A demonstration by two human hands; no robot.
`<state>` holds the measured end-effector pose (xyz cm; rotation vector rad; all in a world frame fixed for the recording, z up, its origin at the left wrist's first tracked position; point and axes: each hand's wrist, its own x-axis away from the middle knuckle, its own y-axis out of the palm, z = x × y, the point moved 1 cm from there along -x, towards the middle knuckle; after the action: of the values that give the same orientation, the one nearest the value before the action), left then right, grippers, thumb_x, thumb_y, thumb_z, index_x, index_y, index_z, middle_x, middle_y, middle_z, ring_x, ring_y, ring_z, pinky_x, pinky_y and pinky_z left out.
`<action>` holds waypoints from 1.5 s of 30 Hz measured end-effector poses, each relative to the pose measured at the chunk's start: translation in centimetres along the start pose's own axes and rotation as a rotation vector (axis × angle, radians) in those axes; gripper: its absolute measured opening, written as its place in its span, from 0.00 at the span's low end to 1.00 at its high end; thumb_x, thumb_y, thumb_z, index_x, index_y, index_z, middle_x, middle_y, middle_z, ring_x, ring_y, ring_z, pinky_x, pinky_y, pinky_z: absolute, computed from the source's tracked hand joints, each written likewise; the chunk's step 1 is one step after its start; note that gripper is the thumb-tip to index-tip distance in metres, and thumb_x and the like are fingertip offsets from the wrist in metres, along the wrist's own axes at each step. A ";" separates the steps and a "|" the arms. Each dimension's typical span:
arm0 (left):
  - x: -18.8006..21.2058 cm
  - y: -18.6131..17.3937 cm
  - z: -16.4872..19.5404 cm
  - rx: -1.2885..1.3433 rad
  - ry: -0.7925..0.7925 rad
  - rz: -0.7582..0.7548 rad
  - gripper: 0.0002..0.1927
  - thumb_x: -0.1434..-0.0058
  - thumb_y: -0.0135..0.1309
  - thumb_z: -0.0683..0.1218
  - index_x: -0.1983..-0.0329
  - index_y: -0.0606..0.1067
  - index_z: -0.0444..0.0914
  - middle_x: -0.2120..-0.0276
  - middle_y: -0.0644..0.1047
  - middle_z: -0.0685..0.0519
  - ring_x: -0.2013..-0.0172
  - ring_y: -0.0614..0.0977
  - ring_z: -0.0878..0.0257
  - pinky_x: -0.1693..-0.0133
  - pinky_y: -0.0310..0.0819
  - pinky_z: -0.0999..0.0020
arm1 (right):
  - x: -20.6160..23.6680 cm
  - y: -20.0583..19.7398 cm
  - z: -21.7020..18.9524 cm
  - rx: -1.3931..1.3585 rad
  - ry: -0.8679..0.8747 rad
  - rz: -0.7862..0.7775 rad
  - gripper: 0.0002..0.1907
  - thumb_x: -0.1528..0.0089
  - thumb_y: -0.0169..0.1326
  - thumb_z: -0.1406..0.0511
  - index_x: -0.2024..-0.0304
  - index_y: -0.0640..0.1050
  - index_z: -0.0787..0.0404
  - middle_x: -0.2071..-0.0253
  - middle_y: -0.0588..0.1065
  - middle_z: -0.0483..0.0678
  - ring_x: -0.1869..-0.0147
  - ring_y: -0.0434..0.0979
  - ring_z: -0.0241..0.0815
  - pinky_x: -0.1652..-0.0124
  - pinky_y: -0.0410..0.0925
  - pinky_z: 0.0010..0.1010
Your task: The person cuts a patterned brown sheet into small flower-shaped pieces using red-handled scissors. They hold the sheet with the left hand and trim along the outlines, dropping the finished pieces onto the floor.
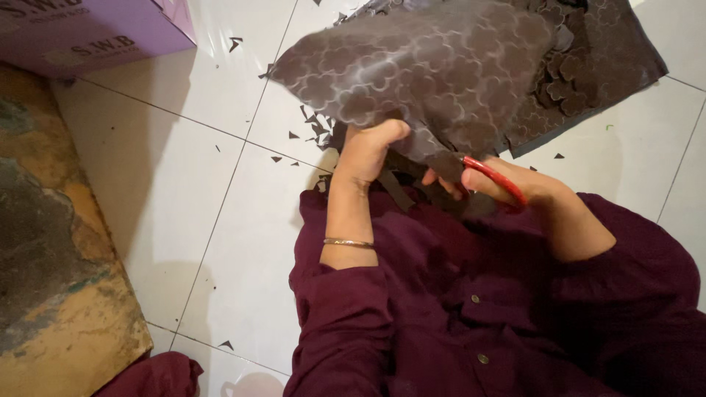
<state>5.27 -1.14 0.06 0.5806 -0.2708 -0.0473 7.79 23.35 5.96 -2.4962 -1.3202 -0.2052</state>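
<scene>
My left hand (368, 151) grips the lower edge of a dark brown sheet (426, 66) marked with rows of clover-like outlines, holding it up and curled over the floor. My right hand (507, 184) is closed on red-handled scissors (494, 176), whose blades are hidden under the sheet's lower edge. A thin metal bangle (349, 242) sits on my left wrist. Both arms wear dark maroon sleeves.
A second dark sheet (610, 59) with several cut-out shapes lies on the white tiled floor (220, 220) at the upper right. Small dark scraps (312, 129) are scattered below the sheet. A purple box (88, 33) stands at the upper left, a worn brown mat (51, 242) along the left.
</scene>
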 end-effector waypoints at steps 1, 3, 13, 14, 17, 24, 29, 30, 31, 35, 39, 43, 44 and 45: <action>-0.6 -0.3 -0.1 0.073 0.027 0.015 0.19 0.49 0.59 0.36 0.51 0.78 0.32 0.59 0.80 0.50 0.58 0.81 0.59 0.52 0.76 0.64 | 0.0 -0.4 0.3 0.032 0.055 -0.014 0.42 0.38 0.38 0.37 0.43 0.77 0.63 0.66 0.72 0.44 0.62 0.70 0.39 0.60 0.65 0.33; -1.4 -1.7 0.0 0.189 0.074 0.059 0.16 0.47 0.57 0.34 0.54 0.77 0.32 0.61 0.79 0.50 0.59 0.80 0.60 0.53 0.77 0.63 | -0.1 -1.0 0.5 0.066 0.143 -0.061 0.38 0.36 0.42 0.40 0.42 0.77 0.63 0.68 0.70 0.47 0.64 0.66 0.41 0.64 0.64 0.34; -2.2 -2.1 -0.4 0.243 0.279 0.209 0.11 0.42 0.57 0.30 0.57 0.77 0.32 0.62 0.77 0.53 0.59 0.78 0.63 0.53 0.75 0.65 | 9.4 -6.3 -2.2 -0.103 0.150 0.051 0.43 0.40 0.44 0.34 0.49 0.77 0.67 0.74 0.69 0.44 0.70 0.64 0.38 0.66 0.66 0.31; -2.1 -1.7 -0.2 0.227 0.257 0.232 0.11 0.43 0.57 0.31 0.57 0.77 0.32 0.62 0.78 0.53 0.59 0.79 0.63 0.53 0.75 0.65 | 9.7 -6.1 -2.5 -0.138 0.134 0.070 0.46 0.41 0.43 0.32 0.48 0.77 0.67 0.74 0.68 0.44 0.70 0.64 0.37 0.66 0.66 0.31; -1.3 -0.4 0.7 0.224 0.187 0.210 0.15 0.44 0.57 0.31 0.53 0.77 0.31 0.60 0.78 0.53 0.58 0.79 0.62 0.52 0.75 0.65 | 9.1 -5.6 -3.3 -0.016 -0.031 0.152 0.46 0.39 0.42 0.32 0.49 0.79 0.67 0.73 0.72 0.41 0.69 0.67 0.35 0.65 0.64 0.27; -0.1 -0.3 -1.1 0.094 0.128 0.131 0.21 0.48 0.58 0.32 0.49 0.74 0.31 0.58 0.78 0.51 0.56 0.80 0.60 0.52 0.76 0.64 | 4.7 -2.6 -1.4 0.090 0.224 0.003 0.30 0.40 0.42 0.46 0.56 0.81 0.62 0.78 0.71 0.43 0.75 0.68 0.36 0.73 0.64 0.30; -0.3 0.2 -3.9 0.023 0.039 0.083 0.20 0.47 0.60 0.33 0.49 0.75 0.31 0.59 0.79 0.51 0.58 0.80 0.61 0.55 0.75 0.66 | 5.6 -2.4 1.1 0.047 0.308 -0.014 0.23 0.40 0.44 0.52 0.60 0.78 0.62 0.81 0.68 0.43 0.78 0.68 0.37 0.76 0.64 0.31; -0.3 0.5 -4.3 0.035 0.041 0.071 0.21 0.48 0.60 0.33 0.49 0.75 0.32 0.59 0.79 0.52 0.58 0.80 0.62 0.54 0.75 0.66 | 5.9 -2.5 1.4 0.043 0.310 0.002 0.23 0.39 0.44 0.51 0.61 0.80 0.63 0.81 0.68 0.44 0.78 0.67 0.37 0.76 0.63 0.31; -0.2 0.8 -4.6 0.047 0.042 0.060 0.22 0.48 0.60 0.33 0.49 0.74 0.33 0.59 0.79 0.52 0.58 0.80 0.63 0.54 0.76 0.67 | 6.3 -2.5 1.8 0.038 0.312 0.018 0.24 0.39 0.45 0.51 0.62 0.81 0.63 0.81 0.67 0.44 0.78 0.65 0.37 0.76 0.63 0.31; 0.0 1.4 -4.7 0.058 0.067 0.104 0.21 0.48 0.61 0.33 0.49 0.75 0.31 0.59 0.79 0.50 0.59 0.81 0.62 0.56 0.77 0.67 | 7.5 -3.3 2.5 -0.036 0.397 0.066 0.27 0.40 0.43 0.48 0.65 0.81 0.63 0.82 0.69 0.43 0.80 0.67 0.38 0.78 0.64 0.31; 0.3 1.5 -4.7 0.081 0.076 0.065 0.21 0.48 0.61 0.33 0.49 0.75 0.29 0.59 0.80 0.49 0.59 0.82 0.61 0.56 0.79 0.66 | 8.1 -3.7 3.0 -0.045 0.308 0.017 0.28 0.37 0.42 0.46 0.65 0.81 0.62 0.82 0.69 0.43 0.80 0.68 0.36 0.78 0.64 0.29; 0.4 1.5 -5.0 0.078 0.075 0.058 0.21 0.48 0.61 0.33 0.50 0.75 0.30 0.60 0.80 0.50 0.60 0.82 0.61 0.56 0.79 0.66 | 8.0 -3.1 3.4 0.003 0.363 0.030 0.26 0.37 0.45 0.48 0.64 0.79 0.62 0.81 0.70 0.43 0.78 0.68 0.37 0.77 0.64 0.30; 0.7 1.2 -5.0 0.071 0.068 0.064 0.21 0.49 0.61 0.33 0.51 0.75 0.31 0.60 0.80 0.50 0.60 0.82 0.61 0.57 0.79 0.66 | 8.0 -2.7 3.5 0.021 0.383 0.040 0.25 0.37 0.46 0.48 0.64 0.79 0.63 0.81 0.71 0.43 0.78 0.68 0.37 0.77 0.64 0.31; 1.0 0.8 -5.0 0.033 0.056 0.086 0.20 0.48 0.62 0.34 0.51 0.75 0.31 0.61 0.80 0.51 0.61 0.81 0.62 0.60 0.75 0.67 | 7.8 -2.3 3.6 0.003 0.349 0.035 0.27 0.36 0.45 0.47 0.64 0.80 0.63 0.81 0.70 0.43 0.78 0.68 0.36 0.77 0.64 0.30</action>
<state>7.55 2.13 -3.25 0.6014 -0.2423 0.0562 10.29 31.85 5.17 -2.3413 -1.1303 -0.5991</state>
